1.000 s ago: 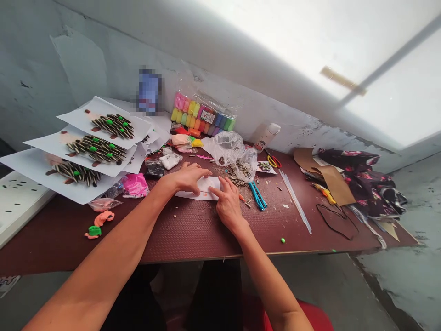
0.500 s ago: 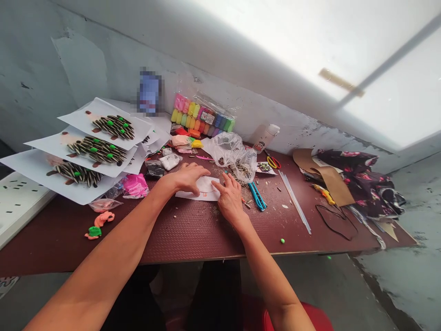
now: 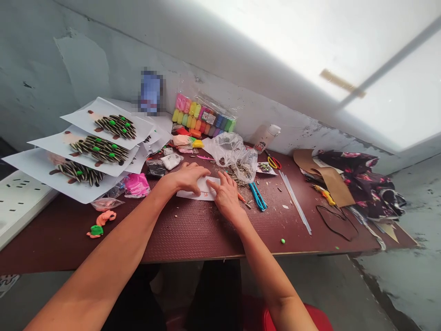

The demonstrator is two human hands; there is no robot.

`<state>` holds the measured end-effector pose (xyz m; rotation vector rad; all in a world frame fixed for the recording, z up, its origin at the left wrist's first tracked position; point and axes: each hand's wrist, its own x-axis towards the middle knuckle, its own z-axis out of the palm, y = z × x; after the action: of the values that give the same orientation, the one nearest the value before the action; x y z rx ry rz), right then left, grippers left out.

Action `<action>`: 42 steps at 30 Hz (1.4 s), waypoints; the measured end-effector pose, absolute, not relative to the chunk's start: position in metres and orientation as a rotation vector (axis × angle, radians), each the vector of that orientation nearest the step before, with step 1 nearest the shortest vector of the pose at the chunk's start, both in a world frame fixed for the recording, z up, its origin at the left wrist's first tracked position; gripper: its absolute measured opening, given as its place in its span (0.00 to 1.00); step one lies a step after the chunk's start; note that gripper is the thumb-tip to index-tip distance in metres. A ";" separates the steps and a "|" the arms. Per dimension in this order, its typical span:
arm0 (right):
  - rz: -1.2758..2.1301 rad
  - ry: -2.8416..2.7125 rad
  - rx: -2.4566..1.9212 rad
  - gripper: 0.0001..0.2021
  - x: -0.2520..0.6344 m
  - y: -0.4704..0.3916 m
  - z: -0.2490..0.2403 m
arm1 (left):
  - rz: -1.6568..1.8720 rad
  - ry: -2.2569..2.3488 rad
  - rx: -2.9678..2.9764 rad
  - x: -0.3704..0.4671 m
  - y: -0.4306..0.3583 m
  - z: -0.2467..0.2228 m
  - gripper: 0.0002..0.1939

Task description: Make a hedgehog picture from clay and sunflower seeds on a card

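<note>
A small white sheet of paper (image 3: 195, 195) lies on the table in front of me, with orange marks near its lower edge. A pale rounded shape shows on the sheet between my hands; I cannot tell whether it is drawn or raised. On the sheet's left side rests my left hand (image 3: 189, 178), fingers spread and thumb pointing inward. My right hand (image 3: 226, 196) covers the right part of the paper with its fingers apart and its thumb towards the middle. Just right of that hand are an orange pen-like stick (image 3: 241, 197) and a blue utility knife (image 3: 257, 196).
Stacked sheets with seed-covered hedgehog pictures (image 3: 99, 149) stand at the left. Behind are packs of coloured clay (image 3: 203, 117), a plastic bag (image 3: 229, 149) by loose sunflower seeds (image 3: 241, 172), and a white bottle (image 3: 267, 138). Scissors (image 3: 274, 162), clear sticks (image 3: 295, 202) and a yellow glue gun (image 3: 324, 195) lie right.
My right hand has shifted slightly, its index finger less extended over the paper, and more of the orange stick shows beside it. My left hand stays nearly in place.
</note>
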<state>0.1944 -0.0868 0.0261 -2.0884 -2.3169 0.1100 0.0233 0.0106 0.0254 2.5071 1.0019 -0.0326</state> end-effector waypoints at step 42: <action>0.104 -2.396 -2.071 0.25 0.188 -0.076 0.029 | -0.057 1.033 2.505 0.023 0.007 0.032 0.46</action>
<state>0.1881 -0.0764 0.0294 -2.0710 -2.3956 0.1040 0.0231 0.0072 0.0319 2.5055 1.0328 -0.0572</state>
